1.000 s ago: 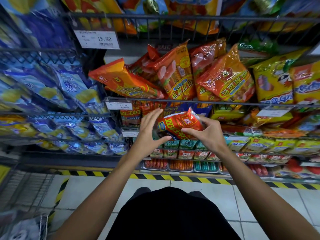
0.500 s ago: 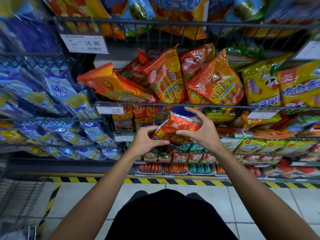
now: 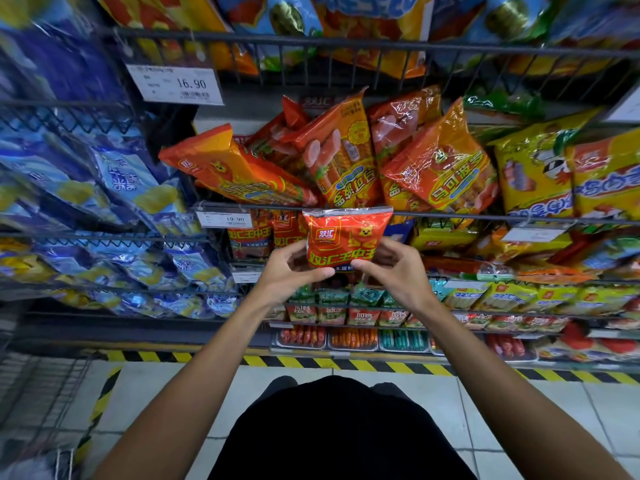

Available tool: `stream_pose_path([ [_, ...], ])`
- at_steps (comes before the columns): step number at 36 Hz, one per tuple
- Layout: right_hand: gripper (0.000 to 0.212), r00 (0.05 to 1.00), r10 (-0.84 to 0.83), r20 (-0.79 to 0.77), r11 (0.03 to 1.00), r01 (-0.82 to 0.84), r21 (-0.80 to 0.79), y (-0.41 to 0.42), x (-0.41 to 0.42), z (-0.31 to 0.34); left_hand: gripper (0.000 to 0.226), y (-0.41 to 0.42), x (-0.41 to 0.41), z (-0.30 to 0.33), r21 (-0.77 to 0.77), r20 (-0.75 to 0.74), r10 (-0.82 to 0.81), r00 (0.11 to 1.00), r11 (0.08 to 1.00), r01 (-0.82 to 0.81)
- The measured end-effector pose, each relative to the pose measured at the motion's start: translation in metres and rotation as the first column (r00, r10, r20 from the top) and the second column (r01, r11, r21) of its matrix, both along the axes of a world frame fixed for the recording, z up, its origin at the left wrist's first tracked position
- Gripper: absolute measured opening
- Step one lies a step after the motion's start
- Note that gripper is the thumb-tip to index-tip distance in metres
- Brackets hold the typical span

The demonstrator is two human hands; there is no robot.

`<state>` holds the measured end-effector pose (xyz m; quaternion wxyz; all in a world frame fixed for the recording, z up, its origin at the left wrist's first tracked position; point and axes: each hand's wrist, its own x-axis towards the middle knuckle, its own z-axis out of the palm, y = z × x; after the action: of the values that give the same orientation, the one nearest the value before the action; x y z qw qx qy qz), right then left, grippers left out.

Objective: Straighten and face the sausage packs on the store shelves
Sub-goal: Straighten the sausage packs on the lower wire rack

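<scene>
A red sausage pack [image 3: 343,237] with yellow lettering stands upright, its front facing me, in front of the wire shelf rail [image 3: 485,216]. My left hand [image 3: 289,271] grips its lower left corner and my right hand [image 3: 391,266] grips its lower right side. Behind it on the same shelf stand matching red packs [image 3: 249,237]. On the shelf above, orange sausage packs [image 3: 346,157] lean untidily at different angles; one orange pack [image 3: 228,171] lies tilted far to the left.
Yellow packs [image 3: 533,174] fill the right of the upper shelf, blue bags [image 3: 131,181] the left bays. Price tags [image 3: 175,84] hang on the rails. Lower shelves hold small green and red packs [image 3: 346,306]. A hazard-striped strip [image 3: 346,363] borders the tiled floor.
The red pack went from tilted sideways in my right hand to upright and front-facing. My left hand closed on its lower left corner, and both hands now hold it.
</scene>
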<state>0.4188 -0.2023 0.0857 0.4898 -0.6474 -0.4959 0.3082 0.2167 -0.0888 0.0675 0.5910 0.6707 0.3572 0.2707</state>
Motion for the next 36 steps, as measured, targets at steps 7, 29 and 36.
stream_pose_path([
  [7,0.043,1.000,-0.013,0.021,0.997,0.011,0.080,0.019,0.004,0.005,0.038,0.009,0.006,0.010,0.243,0.018,0.092,0.996,0.965,-0.094],
  [29,0.042,0.942,0.134,0.309,0.963,-0.049,-0.267,0.044,0.039,-0.046,0.051,0.005,0.040,-0.043,0.182,-0.235,0.164,0.958,0.976,-0.122],
  [36,0.032,0.990,0.044,0.131,0.934,0.006,-0.358,0.054,0.046,-0.057,0.043,0.009,0.052,-0.041,0.151,-0.299,0.195,0.934,0.976,-0.155],
])
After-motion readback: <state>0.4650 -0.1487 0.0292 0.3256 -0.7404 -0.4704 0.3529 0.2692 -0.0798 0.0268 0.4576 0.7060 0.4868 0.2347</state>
